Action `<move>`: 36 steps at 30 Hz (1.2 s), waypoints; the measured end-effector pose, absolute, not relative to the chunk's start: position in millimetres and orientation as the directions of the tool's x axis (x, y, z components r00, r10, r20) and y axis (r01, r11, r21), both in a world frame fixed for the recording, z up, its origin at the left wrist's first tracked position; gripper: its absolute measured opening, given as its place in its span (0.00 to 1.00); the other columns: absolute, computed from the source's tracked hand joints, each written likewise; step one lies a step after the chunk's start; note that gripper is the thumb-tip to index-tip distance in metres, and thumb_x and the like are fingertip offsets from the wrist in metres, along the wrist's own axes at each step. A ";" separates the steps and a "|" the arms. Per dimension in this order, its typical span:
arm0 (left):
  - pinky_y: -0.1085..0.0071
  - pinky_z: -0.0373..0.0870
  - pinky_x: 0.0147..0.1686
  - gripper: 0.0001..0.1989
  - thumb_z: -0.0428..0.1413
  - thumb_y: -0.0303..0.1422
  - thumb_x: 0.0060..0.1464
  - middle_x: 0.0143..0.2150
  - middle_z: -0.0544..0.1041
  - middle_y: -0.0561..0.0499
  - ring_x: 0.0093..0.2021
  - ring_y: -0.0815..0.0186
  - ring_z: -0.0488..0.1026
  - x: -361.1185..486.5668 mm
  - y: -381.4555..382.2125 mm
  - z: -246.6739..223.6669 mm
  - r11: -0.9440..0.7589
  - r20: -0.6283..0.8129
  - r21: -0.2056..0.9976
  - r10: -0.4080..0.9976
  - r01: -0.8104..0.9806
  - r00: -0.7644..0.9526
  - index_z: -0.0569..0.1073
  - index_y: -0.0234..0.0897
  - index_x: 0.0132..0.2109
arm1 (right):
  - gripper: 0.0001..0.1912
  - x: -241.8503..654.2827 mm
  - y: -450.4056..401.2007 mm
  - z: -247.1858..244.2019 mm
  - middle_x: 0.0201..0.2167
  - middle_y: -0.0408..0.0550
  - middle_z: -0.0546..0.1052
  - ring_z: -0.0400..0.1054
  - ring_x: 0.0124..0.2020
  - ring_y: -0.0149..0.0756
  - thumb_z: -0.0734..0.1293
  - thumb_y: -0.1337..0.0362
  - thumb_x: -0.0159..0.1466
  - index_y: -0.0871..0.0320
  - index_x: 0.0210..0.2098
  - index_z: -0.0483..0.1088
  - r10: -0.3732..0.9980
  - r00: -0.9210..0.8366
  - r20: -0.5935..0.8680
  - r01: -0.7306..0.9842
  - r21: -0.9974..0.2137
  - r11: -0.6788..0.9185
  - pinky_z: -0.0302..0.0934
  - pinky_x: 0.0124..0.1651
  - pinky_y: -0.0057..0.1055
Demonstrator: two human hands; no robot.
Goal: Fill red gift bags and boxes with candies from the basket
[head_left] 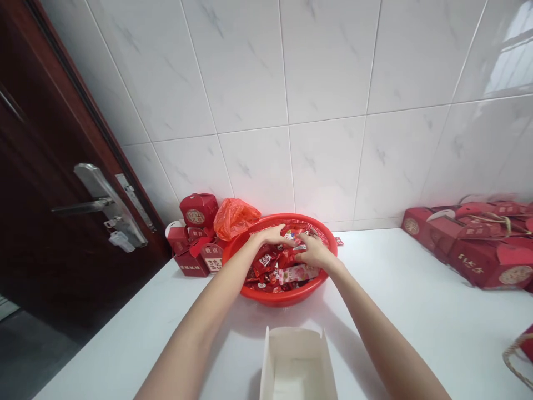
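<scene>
Both my hands reach into a round red plastic basket (280,300) filled with wrapped sweets (265,260), mostly in red wrappers. My left hand (275,235) lies over the far middle of the heap, thumb and fingers apart, touching the sweets. To its right, my right hand (313,251) has its fingers spread and bent over the heap; some fingertips are hidden among the wrappers. A pink strawberry-patterned packet (298,274) lies just below the right hand. Nearer to me, between my forearms, stands an open white carton (270,364) whose visible inside is bare.
Red gift boxes (199,210) and a crumpled red plastic bag (235,218) stand left of the basket. More red boxes with rope handles (478,244) lie at right on the white table (375,289). Behind are a tiled wall (254,166) and a dark door (37,166).
</scene>
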State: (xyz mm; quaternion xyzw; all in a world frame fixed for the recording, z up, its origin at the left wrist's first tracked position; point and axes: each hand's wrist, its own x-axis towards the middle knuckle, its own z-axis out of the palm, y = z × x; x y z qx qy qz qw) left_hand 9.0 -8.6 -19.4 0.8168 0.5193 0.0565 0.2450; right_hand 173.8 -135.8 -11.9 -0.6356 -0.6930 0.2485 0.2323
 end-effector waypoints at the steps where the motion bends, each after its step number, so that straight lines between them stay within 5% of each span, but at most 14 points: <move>1: 0.64 0.69 0.50 0.45 0.67 0.55 0.34 0.61 0.74 0.40 0.59 0.45 0.71 6.8 -9.9 -19.8 -0.325 -0.164 0.483 0.878 0.813 0.449 0.70 0.39 0.58 | 0.30 173.4 -136.2 -12.5 0.59 0.56 0.72 0.61 0.64 0.53 0.69 0.69 0.56 0.54 0.58 0.66 0.993 -0.118 -0.005 0.766 -0.637 0.088 0.59 0.57 0.42; 6: 0.66 0.72 0.40 0.38 0.66 0.55 0.35 0.48 0.81 0.45 0.47 0.51 0.77 -1.7 -14.1 -24.6 -0.237 -0.215 0.597 0.873 0.767 0.438 0.74 0.39 0.51 | 0.27 173.6 -133.6 -22.1 0.54 0.57 0.75 0.66 0.60 0.56 0.69 0.66 0.56 0.55 0.56 0.67 0.985 -0.171 -0.023 0.811 -0.572 0.128 0.57 0.56 0.46; 10: 0.67 0.71 0.44 0.30 0.65 0.52 0.40 0.51 0.80 0.47 0.49 0.53 0.76 -1.9 -11.7 -29.3 -0.246 -0.181 0.637 0.874 0.731 0.452 0.76 0.40 0.48 | 0.26 172.9 -131.9 -27.8 0.56 0.58 0.75 0.66 0.59 0.54 0.67 0.65 0.60 0.58 0.58 0.66 0.985 -0.172 0.009 0.811 -0.566 0.147 0.57 0.55 0.45; 19: 0.68 0.70 0.42 0.18 0.68 0.41 0.35 0.36 0.80 0.54 0.42 0.58 0.75 2.8 -7.8 -27.2 -0.248 -0.054 0.739 0.905 0.627 0.421 0.76 0.39 0.35 | 0.27 172.1 -137.9 -18.4 0.52 0.57 0.76 0.70 0.52 0.52 0.72 0.64 0.55 0.58 0.54 0.67 0.986 -0.167 -0.005 0.831 -0.539 0.137 0.58 0.49 0.40; 27: 0.66 0.66 0.53 0.21 0.61 0.43 0.46 0.50 0.80 0.49 0.53 0.56 0.73 -1.0 -10.8 -7.4 -0.268 0.189 0.862 0.957 0.430 0.218 0.76 0.37 0.47 | 0.13 176.3 -137.6 -19.6 0.45 0.53 0.79 0.72 0.48 0.49 0.70 0.56 0.59 0.57 0.39 0.72 0.978 -0.194 0.073 0.742 -0.642 0.195 0.60 0.49 0.40; 31: 0.66 0.68 0.52 0.20 0.61 0.45 0.44 0.47 0.81 0.48 0.50 0.55 0.75 -1.4 -14.4 -4.1 -0.256 0.190 0.940 0.942 0.227 0.277 0.78 0.36 0.42 | 0.16 177.4 -132.1 -24.7 0.39 0.52 0.79 0.73 0.41 0.44 0.67 0.50 0.63 0.57 0.37 0.70 0.991 -0.056 0.123 0.604 -0.786 0.131 0.63 0.41 0.36; 36: 0.68 0.70 0.46 0.25 0.63 0.48 0.43 0.46 0.81 0.48 0.46 0.59 0.76 1.8 -23.8 -2.6 -0.206 0.112 0.957 0.912 0.205 0.394 0.78 0.36 0.45 | 0.19 178.7 -129.2 -23.0 0.44 0.53 0.79 0.74 0.47 0.42 0.64 0.48 0.65 0.58 0.41 0.72 0.987 -0.021 0.158 0.309 -0.938 0.156 0.66 0.47 0.35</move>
